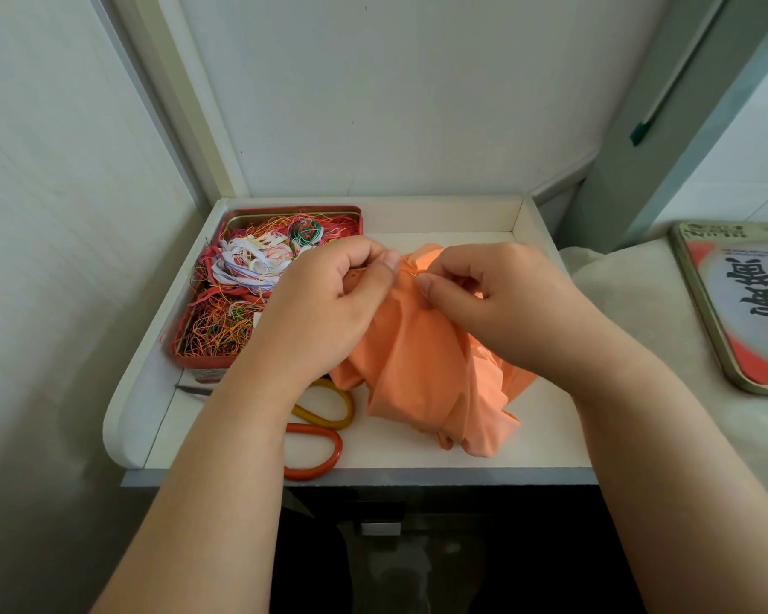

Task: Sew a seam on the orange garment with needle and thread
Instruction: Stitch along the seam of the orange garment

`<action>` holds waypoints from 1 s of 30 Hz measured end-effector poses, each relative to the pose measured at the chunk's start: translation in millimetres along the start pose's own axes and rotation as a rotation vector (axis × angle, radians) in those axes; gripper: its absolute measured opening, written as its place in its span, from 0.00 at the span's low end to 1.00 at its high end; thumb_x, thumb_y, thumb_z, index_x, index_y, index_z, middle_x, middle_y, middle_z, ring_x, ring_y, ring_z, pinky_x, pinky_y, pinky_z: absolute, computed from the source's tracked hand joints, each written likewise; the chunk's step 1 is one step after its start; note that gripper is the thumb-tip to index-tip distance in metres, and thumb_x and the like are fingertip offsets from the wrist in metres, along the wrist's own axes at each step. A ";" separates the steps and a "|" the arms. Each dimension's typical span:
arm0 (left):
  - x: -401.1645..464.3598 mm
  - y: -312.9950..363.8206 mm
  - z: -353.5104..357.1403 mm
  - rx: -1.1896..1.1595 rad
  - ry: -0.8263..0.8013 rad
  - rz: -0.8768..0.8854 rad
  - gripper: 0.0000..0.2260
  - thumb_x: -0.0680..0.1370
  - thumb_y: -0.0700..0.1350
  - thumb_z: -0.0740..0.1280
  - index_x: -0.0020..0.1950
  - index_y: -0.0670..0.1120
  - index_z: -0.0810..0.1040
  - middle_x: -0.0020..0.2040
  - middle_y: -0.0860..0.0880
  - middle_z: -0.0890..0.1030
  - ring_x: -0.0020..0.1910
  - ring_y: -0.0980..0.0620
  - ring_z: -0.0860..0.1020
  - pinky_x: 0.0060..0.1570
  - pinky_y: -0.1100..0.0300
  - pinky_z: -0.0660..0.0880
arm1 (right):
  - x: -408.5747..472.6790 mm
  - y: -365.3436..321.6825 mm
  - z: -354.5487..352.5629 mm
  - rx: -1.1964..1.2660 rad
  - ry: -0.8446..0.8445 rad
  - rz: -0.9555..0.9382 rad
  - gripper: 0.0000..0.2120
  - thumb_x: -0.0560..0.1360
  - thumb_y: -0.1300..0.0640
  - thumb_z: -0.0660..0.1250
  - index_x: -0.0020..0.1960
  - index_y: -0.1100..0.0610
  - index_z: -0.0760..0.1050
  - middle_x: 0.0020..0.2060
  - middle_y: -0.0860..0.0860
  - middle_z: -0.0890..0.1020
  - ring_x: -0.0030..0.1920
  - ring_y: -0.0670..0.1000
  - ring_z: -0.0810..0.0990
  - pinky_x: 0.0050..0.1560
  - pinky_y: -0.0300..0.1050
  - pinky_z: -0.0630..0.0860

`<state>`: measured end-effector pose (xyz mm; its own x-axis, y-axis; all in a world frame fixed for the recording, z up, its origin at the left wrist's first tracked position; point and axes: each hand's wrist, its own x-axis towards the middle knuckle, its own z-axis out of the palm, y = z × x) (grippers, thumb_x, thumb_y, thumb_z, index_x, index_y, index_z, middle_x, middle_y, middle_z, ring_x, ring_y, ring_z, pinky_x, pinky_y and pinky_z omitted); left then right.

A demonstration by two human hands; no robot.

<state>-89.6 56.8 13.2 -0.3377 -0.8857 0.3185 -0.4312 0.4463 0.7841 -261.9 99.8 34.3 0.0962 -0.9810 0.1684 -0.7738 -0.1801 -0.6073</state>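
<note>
The orange garment [422, 361] lies bunched on the white table, its upper edge lifted between both hands. My left hand [329, 294] pinches a fold of the fabric between thumb and curled fingers. My right hand [493, 299] pinches a thin needle [412, 271] whose tip pokes into the fabric edge just beside my left thumb. The thread is too fine to make out.
A red tin [198, 363] full of tangled coloured threads stands at the left. Scissors with yellow and orange handles [324, 436] lie at the front, partly under my left forearm. A tin lid [737, 303] rests on a cloth-covered surface to the right. Walls close in behind and left.
</note>
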 end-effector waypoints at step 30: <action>-0.9 -5.2 2.4 0.089 -0.057 0.030 0.03 0.79 0.50 0.66 0.46 0.53 0.78 0.34 0.48 0.77 0.33 0.50 0.73 0.37 0.51 0.70 | 2.3 4.7 4.5 -0.076 0.037 -0.023 0.10 0.77 0.52 0.64 0.38 0.54 0.78 0.31 0.48 0.78 0.37 0.48 0.74 0.35 0.44 0.69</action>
<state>-89.1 55.6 7.5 -0.3978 -0.8641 0.3083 -0.4919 0.4846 0.7233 -262.5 96.4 28.4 0.0926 -0.9731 0.2109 -0.8173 -0.1952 -0.5422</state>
